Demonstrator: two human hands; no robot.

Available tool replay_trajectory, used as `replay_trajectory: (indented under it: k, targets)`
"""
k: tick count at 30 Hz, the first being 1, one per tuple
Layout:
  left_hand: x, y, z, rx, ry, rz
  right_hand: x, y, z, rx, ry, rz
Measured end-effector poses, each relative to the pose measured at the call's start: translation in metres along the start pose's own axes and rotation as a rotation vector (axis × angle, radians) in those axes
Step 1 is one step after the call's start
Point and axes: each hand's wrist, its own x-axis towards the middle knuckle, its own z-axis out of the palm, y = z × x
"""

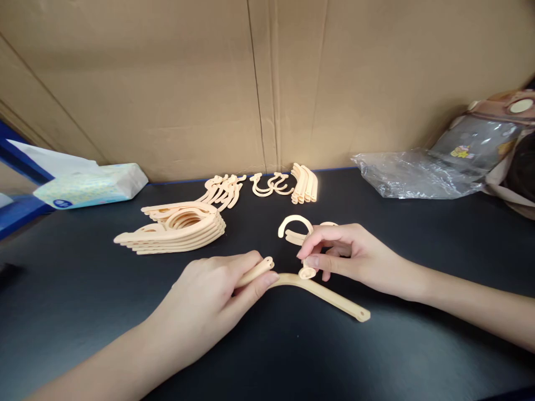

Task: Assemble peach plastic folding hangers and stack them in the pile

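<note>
hook pinched in right hand at fingertips; left hand gripping cream bar

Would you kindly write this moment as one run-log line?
left hand: holding beige curved hanger arm | right hand: pinching hanger hook near arm | nearby: stacked hangers, tissue pack on black table
</note>
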Motion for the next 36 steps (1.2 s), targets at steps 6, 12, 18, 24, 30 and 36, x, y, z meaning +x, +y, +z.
replay_trajectory:
  k: [6,12,18,24,30,36]
  targets:
    - [0.000,0.006,0.000,-0.046,0.031,0.025,0.002,-0.001,0.001,0.007,0.027,-0.002]
    - [0.005,-0.007,0.006,0.031,0.086,0.187,0.003,0.003,-0.001,0.065,0.019,0.015]
    - [0.009,-0.010,0.008,-0.009,0.086,0.240,0.003,0.001,-0.003,0.117,0.032,0.034]
    - [0.008,-0.007,0.007,-0.056,0.064,0.312,0.005,-0.001,-0.003,0.200,0.092,0.057]
    - [0.006,-0.006,0.007,-0.099,0.052,0.330,0.005,0.001,-0.003,0.218,0.088,0.057]
    - [0.008,-0.008,0.006,-0.068,0.027,0.344,0.005,0.001,-0.005,0.202,0.059,0.052]
